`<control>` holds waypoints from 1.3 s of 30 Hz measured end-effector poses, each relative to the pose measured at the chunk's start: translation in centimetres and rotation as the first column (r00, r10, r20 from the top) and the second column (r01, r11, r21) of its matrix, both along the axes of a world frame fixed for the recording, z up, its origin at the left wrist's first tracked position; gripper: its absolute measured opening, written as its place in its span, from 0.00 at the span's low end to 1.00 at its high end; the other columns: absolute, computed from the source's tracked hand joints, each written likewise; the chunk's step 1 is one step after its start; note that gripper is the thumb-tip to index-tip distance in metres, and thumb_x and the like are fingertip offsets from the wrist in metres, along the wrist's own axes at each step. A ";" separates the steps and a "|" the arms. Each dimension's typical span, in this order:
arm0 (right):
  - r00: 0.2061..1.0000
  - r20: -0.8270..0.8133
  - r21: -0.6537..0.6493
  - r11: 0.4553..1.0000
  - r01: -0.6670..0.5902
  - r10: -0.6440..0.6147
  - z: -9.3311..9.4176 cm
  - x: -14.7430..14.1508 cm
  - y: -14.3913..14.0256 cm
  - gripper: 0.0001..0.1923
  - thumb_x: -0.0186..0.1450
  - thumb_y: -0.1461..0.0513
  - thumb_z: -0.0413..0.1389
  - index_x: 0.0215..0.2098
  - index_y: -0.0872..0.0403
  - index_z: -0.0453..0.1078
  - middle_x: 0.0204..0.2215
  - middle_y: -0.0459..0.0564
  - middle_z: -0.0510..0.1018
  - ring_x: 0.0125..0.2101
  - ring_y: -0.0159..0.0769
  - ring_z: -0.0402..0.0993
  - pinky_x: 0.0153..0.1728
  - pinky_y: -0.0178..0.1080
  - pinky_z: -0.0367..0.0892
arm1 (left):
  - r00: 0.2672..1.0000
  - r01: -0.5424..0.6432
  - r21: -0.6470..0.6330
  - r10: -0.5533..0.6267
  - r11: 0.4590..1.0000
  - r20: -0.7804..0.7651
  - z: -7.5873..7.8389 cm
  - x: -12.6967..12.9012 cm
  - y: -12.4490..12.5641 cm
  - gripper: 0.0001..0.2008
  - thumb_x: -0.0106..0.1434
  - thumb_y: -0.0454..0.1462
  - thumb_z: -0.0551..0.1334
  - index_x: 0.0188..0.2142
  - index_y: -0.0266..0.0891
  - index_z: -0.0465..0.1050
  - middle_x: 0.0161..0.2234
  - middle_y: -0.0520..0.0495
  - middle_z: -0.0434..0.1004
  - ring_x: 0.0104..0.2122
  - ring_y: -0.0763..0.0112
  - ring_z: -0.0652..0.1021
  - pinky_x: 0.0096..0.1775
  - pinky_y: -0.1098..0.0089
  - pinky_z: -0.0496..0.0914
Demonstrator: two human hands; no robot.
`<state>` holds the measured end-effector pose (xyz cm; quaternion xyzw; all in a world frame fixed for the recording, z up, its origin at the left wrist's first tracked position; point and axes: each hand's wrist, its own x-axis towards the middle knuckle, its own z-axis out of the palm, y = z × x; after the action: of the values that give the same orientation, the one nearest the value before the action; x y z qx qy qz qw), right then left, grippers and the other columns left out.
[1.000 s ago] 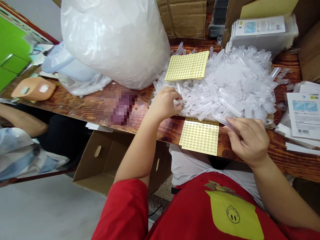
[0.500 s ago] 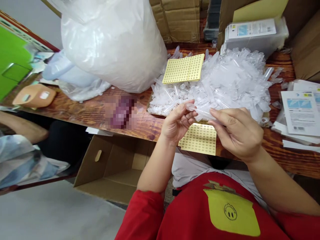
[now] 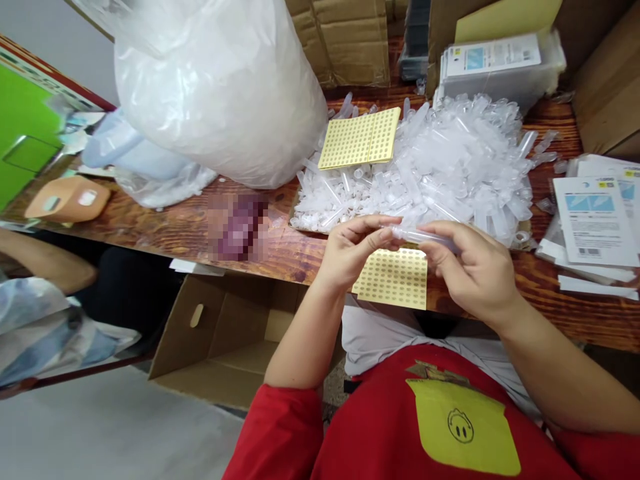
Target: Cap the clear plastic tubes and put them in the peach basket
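Observation:
A clear plastic tube (image 3: 419, 236) is held nearly level between my hands, just above the near edge of the pile. At its left end, the thumb and fingers of my left hand (image 3: 347, 252) are pinched together. My right hand (image 3: 475, 273) grips the other end between thumb and fingers. Behind them lies a heap of translucent plastic tubes and small parts (image 3: 450, 163). On the heap's left side rests a yellow sticker sheet (image 3: 359, 139) with rows of small marks. More yellow sticker sheets (image 3: 393, 279) lie below my hands at the table edge.
A big white plastic bag (image 3: 220, 93) stands left of the heap. Printed cards (image 3: 595, 220) lie at right, and packaged cards (image 3: 495, 60) stand behind. An open cardboard box (image 3: 225, 333) sits below the table edge. Another person's arm (image 3: 47, 260) is at far left.
My left fingers have closed over the tube's left end, where they were looser before. The tube has tipped closer to level. The view has shifted slightly.

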<state>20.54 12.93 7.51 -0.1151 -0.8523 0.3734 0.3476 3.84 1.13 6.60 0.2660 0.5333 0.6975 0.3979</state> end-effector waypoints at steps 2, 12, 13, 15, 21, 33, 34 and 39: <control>0.978 0.176 -0.330 0.943 -0.053 0.116 0.1 0.1 -0.1 0.21 0.81 0.51 0.46 0.38 0.53 0.71 0.20 0.44 0.72 0.22 0.33 0.72 0.27 0.36 0.69 | 0.998 -0.040 0.000 0.040 0.999 -0.042 0.0 0.3 0.1 0.19 0.53 0.49 0.79 0.39 0.41 0.87 0.28 0.48 0.84 0.28 0.71 0.83 0.37 0.71 0.79; 0.999 -0.051 0.258 0.966 0.005 0.008 -0.2 0.9 1.0 0.06 0.78 0.66 0.49 0.49 0.50 0.66 0.30 0.45 0.76 0.29 0.34 0.75 0.33 0.35 0.73 | 0.994 -0.088 -0.046 0.091 0.995 0.054 1.0 2.7 0.1 0.21 0.52 0.50 0.80 0.39 0.39 0.86 0.28 0.47 0.85 0.28 0.68 0.85 0.38 0.70 0.82; 1.000 -0.002 0.148 0.989 0.010 -0.010 -0.1 0.9 0.9 0.06 0.79 0.64 0.48 0.50 0.51 0.66 0.28 0.44 0.75 0.27 0.33 0.75 0.30 0.34 0.72 | 0.994 -0.099 -0.043 0.101 0.994 0.032 1.0 2.8 0.0 0.20 0.52 0.50 0.80 0.38 0.39 0.86 0.28 0.47 0.85 0.28 0.68 0.85 0.38 0.69 0.82; 1.000 -0.003 0.118 0.993 0.006 -0.005 0.0 0.9 0.9 0.06 0.79 0.61 0.51 0.52 0.52 0.66 0.31 0.46 0.77 0.29 0.34 0.77 0.30 0.35 0.73 | 0.992 -0.114 -0.060 0.117 0.992 0.037 0.9 3.0 -0.1 0.20 0.53 0.49 0.80 0.38 0.39 0.86 0.28 0.47 0.85 0.28 0.67 0.85 0.37 0.69 0.83; 0.992 0.063 0.027 0.994 -0.107 0.105 -0.1 0.7 0.5 0.14 0.80 0.62 0.47 0.38 0.53 0.69 0.22 0.43 0.74 0.22 0.32 0.73 0.26 0.34 0.71 | 0.992 -0.106 -0.026 0.107 0.994 0.061 0.5 2.8 -1.0 0.17 0.54 0.47 0.80 0.38 0.40 0.87 0.30 0.46 0.86 0.29 0.69 0.85 0.36 0.73 0.82; 0.895 0.303 -0.625 0.777 -0.073 0.328 0.4 0.9 -0.5 0.24 0.79 0.45 0.47 0.35 0.52 0.68 0.19 0.41 0.66 0.17 0.30 0.62 0.18 0.32 0.61 | 0.963 -0.125 0.028 0.128 0.992 -0.237 -0.2 2.1 -2.1 0.08 0.63 0.44 0.73 0.39 0.45 0.88 0.37 0.44 0.84 0.33 0.66 0.85 0.35 0.69 0.84; 0.920 0.291 -0.530 0.845 -0.073 0.262 0.2 1.1 -0.6 0.22 0.78 0.46 0.49 0.38 0.53 0.70 0.22 0.44 0.71 0.21 0.32 0.68 0.22 0.34 0.66 | 0.961 -0.137 0.014 0.137 0.990 -0.241 -0.2 2.2 -2.3 0.09 0.63 0.44 0.73 0.40 0.45 0.88 0.37 0.44 0.83 0.33 0.65 0.85 0.36 0.69 0.84; 0.998 0.037 -0.082 0.996 -0.045 0.048 -0.8 1.1 -1.4 0.12 0.77 0.54 0.54 0.44 0.53 0.74 0.33 0.51 0.80 0.33 0.38 0.77 0.35 0.38 0.71 | 0.963 -0.223 -0.033 0.215 0.974 -0.163 0.2 3.5 -3.2 0.11 0.64 0.46 0.72 0.40 0.44 0.87 0.36 0.45 0.82 0.30 0.67 0.84 0.36 0.67 0.84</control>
<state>21.64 11.50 6.74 -0.1164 -0.8457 0.4132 0.3171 7.35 -2.11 6.80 0.2498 0.6069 0.7000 0.2814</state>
